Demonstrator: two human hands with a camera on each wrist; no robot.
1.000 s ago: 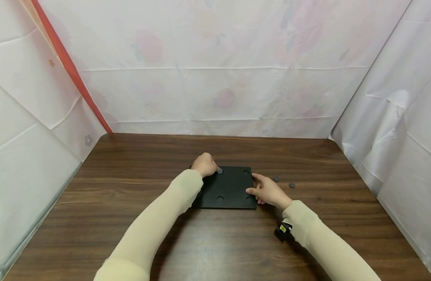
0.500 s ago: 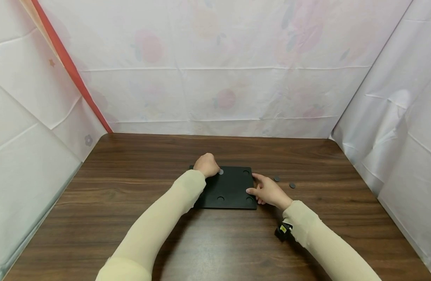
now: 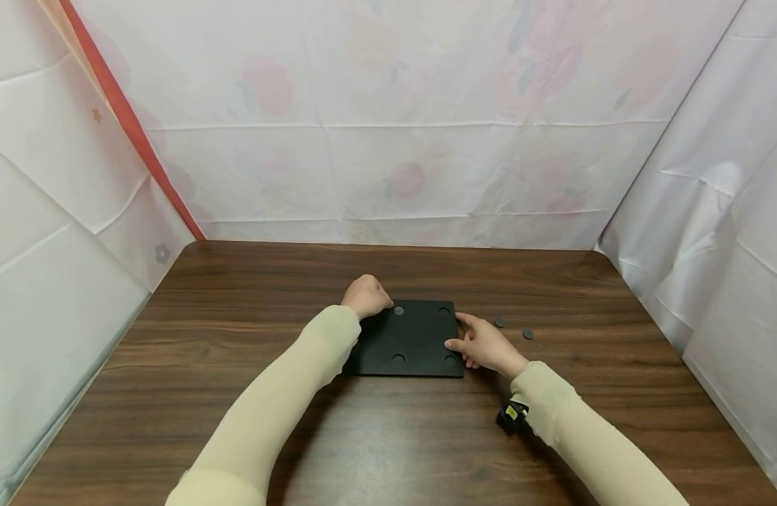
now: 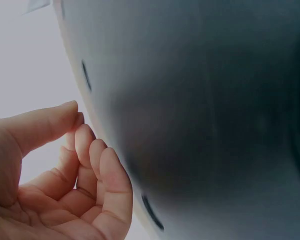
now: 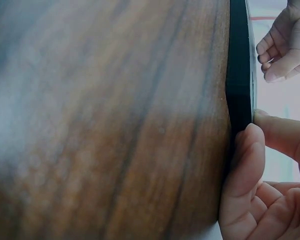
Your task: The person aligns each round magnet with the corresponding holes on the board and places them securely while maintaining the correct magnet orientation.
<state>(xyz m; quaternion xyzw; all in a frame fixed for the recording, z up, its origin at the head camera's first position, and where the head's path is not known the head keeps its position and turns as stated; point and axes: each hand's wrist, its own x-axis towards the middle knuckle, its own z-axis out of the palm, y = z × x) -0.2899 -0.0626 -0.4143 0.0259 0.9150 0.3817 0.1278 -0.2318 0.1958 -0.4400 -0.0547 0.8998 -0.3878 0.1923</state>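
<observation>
A flat black board [image 3: 413,341] with shallow round recesses lies on the table. One grey disc [image 3: 399,310] sits in the recess at the middle of its far edge. My left hand [image 3: 366,296] is over the board's far left corner, just left of that disc, and hides the corner. In the left wrist view its fingers [image 4: 112,170] are curled and the thumb tip meets the index fingertip, with nothing showing between them. My right hand [image 3: 483,343] grips the board's right edge, thumb on top and fingers along the side.
Two more dark grey discs, a nearer one [image 3: 528,334] and a farther one [image 3: 499,322], lie on the wooden table [image 3: 375,450] right of the board. A small black device [image 3: 511,416] is on the right wrist. White printed cloth [image 3: 388,140] stands behind the table.
My left hand has drawn back slightly to the left from the disc, which now shows whole in its recess. The right hand stays on the board's edge.
</observation>
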